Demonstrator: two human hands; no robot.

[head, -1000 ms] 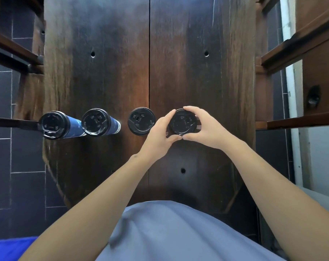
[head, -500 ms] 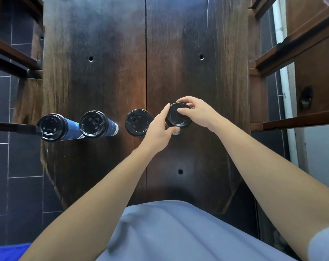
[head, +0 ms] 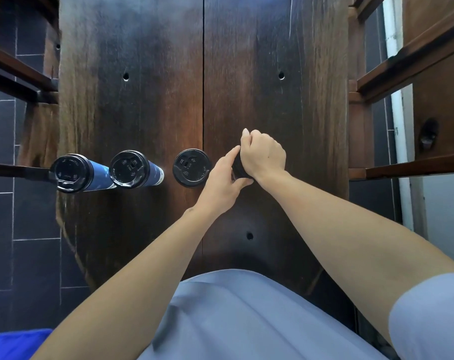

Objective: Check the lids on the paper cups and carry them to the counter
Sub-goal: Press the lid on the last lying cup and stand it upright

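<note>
Four paper cups stand in a row across the dark wooden desk, all with black plastic lids. The rightmost cup is almost fully hidden: right hand is clamped over its lid from above, fingers curled down round the rim, and left hand pinches the cup's side from the left and near side, thumb and fingers closed on it. Only a sliver of black lid edge shows between the hands. Looks like a lid press-check on this cup. Handling guess: thin paper wall, light, will crush if squeezed mid-body; lid is stiff but snap-fit and could pop off, so don't lift by the lid alone; grip the wall just under the rim or support the base. Cannot tell if the cups are full. The third cup sits just beside the left hand, not touching it. The second cup and the far-left cup, both with blue sleeves showing, are well apart from the hands, the far-left one at the desk's left edge.
</note>
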